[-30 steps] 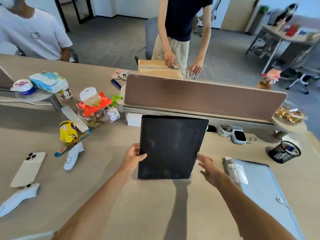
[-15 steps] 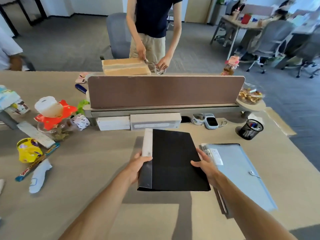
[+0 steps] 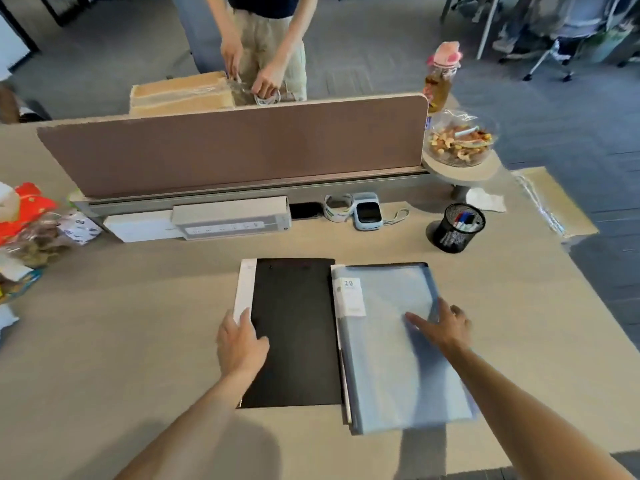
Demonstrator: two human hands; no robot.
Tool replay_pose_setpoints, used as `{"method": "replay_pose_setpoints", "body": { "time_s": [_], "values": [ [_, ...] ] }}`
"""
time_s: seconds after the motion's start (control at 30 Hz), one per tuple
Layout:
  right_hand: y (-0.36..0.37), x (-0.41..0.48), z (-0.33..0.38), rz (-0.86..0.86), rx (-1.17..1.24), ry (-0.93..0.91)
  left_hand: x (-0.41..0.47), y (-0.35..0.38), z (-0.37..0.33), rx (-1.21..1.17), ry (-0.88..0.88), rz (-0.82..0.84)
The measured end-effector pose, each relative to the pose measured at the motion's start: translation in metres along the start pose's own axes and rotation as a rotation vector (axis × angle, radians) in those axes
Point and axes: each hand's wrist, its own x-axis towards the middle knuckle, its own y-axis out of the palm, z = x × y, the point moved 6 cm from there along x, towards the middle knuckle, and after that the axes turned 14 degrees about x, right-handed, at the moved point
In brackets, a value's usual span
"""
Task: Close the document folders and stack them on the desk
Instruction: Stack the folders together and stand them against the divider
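The black folder lay closed and flat on the worktop in the head view, its white spine strip along the left edge. Just beside it on the right, edges nearly touching, lay the blue folder, also closed, translucent, with a white label reading "20" near its upper left corner. The two were side by side, not stacked.

Our left hand rested on the black folder's left edge, low on the white spine. Its fingers were held together and laid flat along the strip, the thumb pointing onto the black cover; they pinched nothing that we could see. Our right hand lay palm down on the right part of the blue folder. Its fingers were spread and flat on the cover, the thumb stretched toward the left, gripping nothing.

Farther back on the worktop we saw a black mesh pen cup to the right, well apart from the folders, and a small pale blue device beside a roll of tape. A long white box sat below the brown divider panel. A clear bowl of snacks stood on a round shelf at the panel's right end. Beyond the panel a person stood handling something next to a cardboard box.
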Motion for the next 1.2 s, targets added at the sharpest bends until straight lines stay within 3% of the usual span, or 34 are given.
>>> {"method": "replay_pose_setpoints", "body": {
  "time_s": [0.07, 0.17, 0.2, 0.37, 0.47, 0.67, 0.9, 1.1, 1.2],
  "values": [
    [-0.003, 0.007, -0.011, 0.054, -0.015, -0.011, -0.022, -0.001, -0.056, -0.167, 0.095, 0.108],
    [-0.007, 0.004, -0.015, 0.06, 0.046, -0.118, -0.056, 0.019, -0.136, -0.556, 0.099, 0.495],
    [-0.006, 0.002, -0.015, 0.064, 0.064, -0.135, -0.063, 0.027, -0.15, -0.633, 0.073, 0.552],
    [-0.017, -0.005, -0.009, 0.086, 0.088, -0.133, -0.066, 0.037, -0.162, -0.861, -0.119, 0.609],
    [-0.018, -0.002, -0.007, 0.166, 0.209, -0.073, -0.063, 0.026, -0.162, -0.953, -0.12, 0.67],
    [0.009, -0.029, 0.051, 0.34, 0.518, -0.046, -0.039, -0.028, -0.108, -1.113, -0.07, 0.575],
    [0.102, -0.083, 0.134, 0.487, 0.49, -0.11, -0.001, -0.06, 0.014, -1.184, -0.178, 0.346],
    [0.155, -0.092, 0.116, 0.258, 0.083, 0.0, 0.029, -0.035, 0.058, -0.908, -0.02, 0.373],
    [0.157, -0.101, 0.118, 0.183, 0.056, 0.025, 0.038, -0.025, 0.061, -0.842, 0.032, 0.394]
  ]
}}
